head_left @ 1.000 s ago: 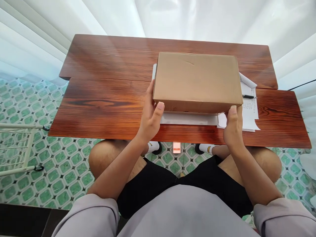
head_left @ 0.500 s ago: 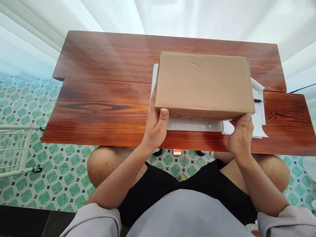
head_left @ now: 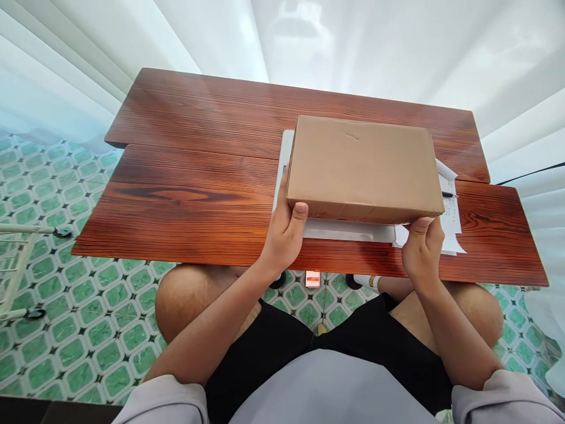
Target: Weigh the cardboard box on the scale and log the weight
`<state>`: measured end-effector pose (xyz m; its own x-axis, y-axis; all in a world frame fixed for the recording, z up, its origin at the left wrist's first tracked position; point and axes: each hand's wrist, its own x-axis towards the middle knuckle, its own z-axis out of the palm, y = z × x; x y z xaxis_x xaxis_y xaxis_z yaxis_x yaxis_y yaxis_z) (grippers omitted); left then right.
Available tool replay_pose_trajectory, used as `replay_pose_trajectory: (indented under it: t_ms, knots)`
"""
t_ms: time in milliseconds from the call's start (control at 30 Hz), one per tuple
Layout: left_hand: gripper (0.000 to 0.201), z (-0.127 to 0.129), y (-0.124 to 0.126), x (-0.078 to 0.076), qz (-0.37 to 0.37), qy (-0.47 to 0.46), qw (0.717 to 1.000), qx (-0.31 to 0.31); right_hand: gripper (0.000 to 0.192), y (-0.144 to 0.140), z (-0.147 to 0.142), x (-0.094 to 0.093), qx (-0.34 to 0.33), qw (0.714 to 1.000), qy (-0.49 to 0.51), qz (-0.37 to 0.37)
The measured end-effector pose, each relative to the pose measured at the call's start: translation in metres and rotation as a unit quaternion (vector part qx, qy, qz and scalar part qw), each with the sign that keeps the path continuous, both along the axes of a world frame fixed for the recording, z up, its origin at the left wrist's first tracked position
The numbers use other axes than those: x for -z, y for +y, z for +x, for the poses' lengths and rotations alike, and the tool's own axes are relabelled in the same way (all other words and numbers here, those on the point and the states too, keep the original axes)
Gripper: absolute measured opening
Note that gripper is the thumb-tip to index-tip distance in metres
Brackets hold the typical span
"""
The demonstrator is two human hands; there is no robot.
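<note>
A brown cardboard box [head_left: 364,168] is held between my two hands over the right part of the wooden table. My left hand [head_left: 285,232] grips its near left corner, thumb on the front side and fingers along the left side. At the near right corner, my right hand [head_left: 424,247] has its thumb on the front edge, and its other fingers are mostly hidden beneath. Under the box lies a flat pale grey object [head_left: 353,231], largely covered. White papers [head_left: 451,227] with handwriting stick out on the right, with a black pen [head_left: 449,194] on them.
The wooden table [head_left: 189,200] has two offset planks. White curtains [head_left: 375,53] hang behind it. A white wheeled rack [head_left: 22,265] stands on the tiled floor at left. Below the table, a phone-like object with a lit screen [head_left: 312,279] lies between my feet.
The view has shifted and tilted slightly. The box looks a little smaller and lower, still in both hands with the same grip.
</note>
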<state>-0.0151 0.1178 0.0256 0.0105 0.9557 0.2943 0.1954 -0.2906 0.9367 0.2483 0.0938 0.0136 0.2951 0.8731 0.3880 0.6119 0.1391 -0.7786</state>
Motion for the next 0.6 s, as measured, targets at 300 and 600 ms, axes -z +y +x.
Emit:
replay_pose_trajectory:
  t_ms: [300, 600]
  knots:
    - [0.069, 0.0009, -0.0004, 0.0014, -0.023, 0.012, 0.999, -0.029, 0.052, 0.0058, -0.0036, -0.0055, -0.016, 1.000, 0.019, 0.006]
    - [0.067, -0.0004, -0.0003, -0.0020, 0.013, -0.001, 1.000, -0.020, 0.047, 0.0054, -0.0052, -0.0067, -0.025, 0.999, -0.002, 0.034]
